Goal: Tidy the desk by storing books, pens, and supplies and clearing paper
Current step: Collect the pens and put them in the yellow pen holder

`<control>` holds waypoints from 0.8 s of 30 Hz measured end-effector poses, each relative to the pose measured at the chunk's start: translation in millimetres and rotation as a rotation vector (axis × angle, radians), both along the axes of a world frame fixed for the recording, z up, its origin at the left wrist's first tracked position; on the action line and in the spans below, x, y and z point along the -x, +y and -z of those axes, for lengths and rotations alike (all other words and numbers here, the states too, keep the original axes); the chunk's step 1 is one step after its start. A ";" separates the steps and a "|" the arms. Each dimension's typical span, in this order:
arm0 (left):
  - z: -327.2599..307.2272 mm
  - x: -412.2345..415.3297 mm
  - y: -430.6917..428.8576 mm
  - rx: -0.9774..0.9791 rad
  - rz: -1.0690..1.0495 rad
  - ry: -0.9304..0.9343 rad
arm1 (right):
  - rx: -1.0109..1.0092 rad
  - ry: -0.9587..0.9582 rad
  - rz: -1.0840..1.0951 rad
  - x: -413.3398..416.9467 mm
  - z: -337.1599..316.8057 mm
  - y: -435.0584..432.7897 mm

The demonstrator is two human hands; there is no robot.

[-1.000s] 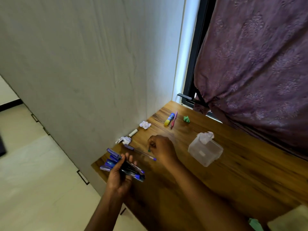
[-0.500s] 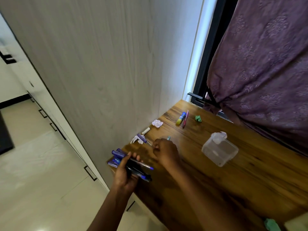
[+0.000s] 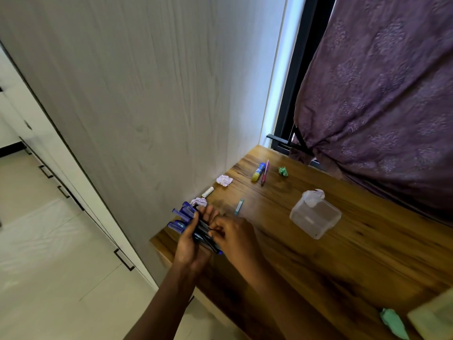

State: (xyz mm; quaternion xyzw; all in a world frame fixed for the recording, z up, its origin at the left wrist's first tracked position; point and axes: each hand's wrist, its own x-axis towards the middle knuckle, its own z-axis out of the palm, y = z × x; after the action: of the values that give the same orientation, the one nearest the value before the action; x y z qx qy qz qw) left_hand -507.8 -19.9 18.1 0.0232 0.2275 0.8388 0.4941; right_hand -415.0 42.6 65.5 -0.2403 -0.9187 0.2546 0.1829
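Observation:
My left hand (image 3: 192, 244) grips a bundle of several blue pens (image 3: 182, 215) over the desk's left corner. My right hand (image 3: 235, 235) is right beside it, fingers pinching a pen in that bundle. On the wooden desk (image 3: 331, 261) lie a small teal piece (image 3: 239, 206), a white cylinder (image 3: 207, 192), a blue-and-yellow glue stick (image 3: 258, 172) and a pink pen (image 3: 264, 172). Crumpled paper balls lie about: a white one (image 3: 224, 180), another (image 3: 199, 201) behind the pens, a green one (image 3: 283, 171).
A clear plastic box (image 3: 315, 218) with crumpled paper (image 3: 314, 196) on its rim stands mid-desk. A pale wardrobe side (image 3: 147, 106) borders the desk at left, a purple curtain (image 3: 380, 94) hangs behind. Green paper (image 3: 392, 322) and a pale object (image 3: 434, 317) lie at the near right.
My right hand picked the purple pen off the desk and brought it to the bundle in my left hand. The teal piece now lies uncovered on the desk.

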 end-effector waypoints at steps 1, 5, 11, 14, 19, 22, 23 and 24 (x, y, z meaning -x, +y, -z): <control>3.0 1.7 2.3 0.021 0.006 -0.002 | 0.001 -0.017 -0.012 -0.9 -1.2 1.8; 7.3 8.7 15.9 0.096 -0.022 -0.078 | 0.090 0.017 0.073 -0.9 -14.8 43.0; 4.7 19.5 45.8 0.111 -0.065 -0.118 | 0.095 -0.003 0.466 21.6 -9.6 166.5; 5.9 24.3 58.6 0.103 -0.053 -0.105 | 0.161 -0.182 0.558 41.6 5.0 211.5; 5.6 26.7 69.6 0.154 -0.037 -0.119 | 0.203 -0.259 0.679 67.0 28.4 245.5; 4.5 26.0 71.0 0.191 -0.045 -0.126 | 0.241 -0.284 0.739 74.8 37.4 250.5; 3.1 25.2 70.3 0.187 -0.040 -0.124 | 0.224 -0.296 0.739 76.8 40.4 250.4; 3.3 24.5 69.4 0.186 -0.037 -0.118 | 0.207 -0.300 0.735 78.3 42.6 249.3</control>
State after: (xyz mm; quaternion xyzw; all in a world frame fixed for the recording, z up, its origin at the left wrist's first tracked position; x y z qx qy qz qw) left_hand -532.3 49.5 14.9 -0.0764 0.2753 0.8230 0.4909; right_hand -493.3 291.9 22.9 -0.6043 -0.7576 0.2255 0.1005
